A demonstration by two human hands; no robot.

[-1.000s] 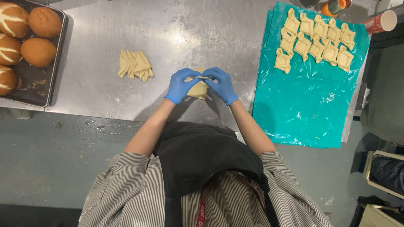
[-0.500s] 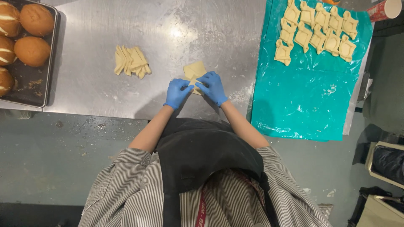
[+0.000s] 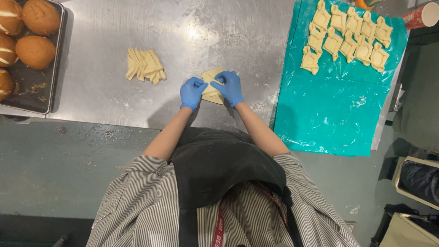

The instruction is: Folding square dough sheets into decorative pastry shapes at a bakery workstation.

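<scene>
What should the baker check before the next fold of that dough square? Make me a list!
1. Both gloves on: left hand and right hand wear blue gloves: ok.
2. Both hands on the dough square: ok.
3. Square lies flat on the steel table: ok.
4. Free space on the teal sheet below the shaped pieces: ok.
5. Pile of cut dough within reach: ok.
6. Dough soft enough: cannot tell.

pale yellow dough square (image 3: 211, 82), flat on the steel worktop (image 3: 105, 96), tilted a bit, near edge partly hidden; pinched at its middle under both hands
</scene>
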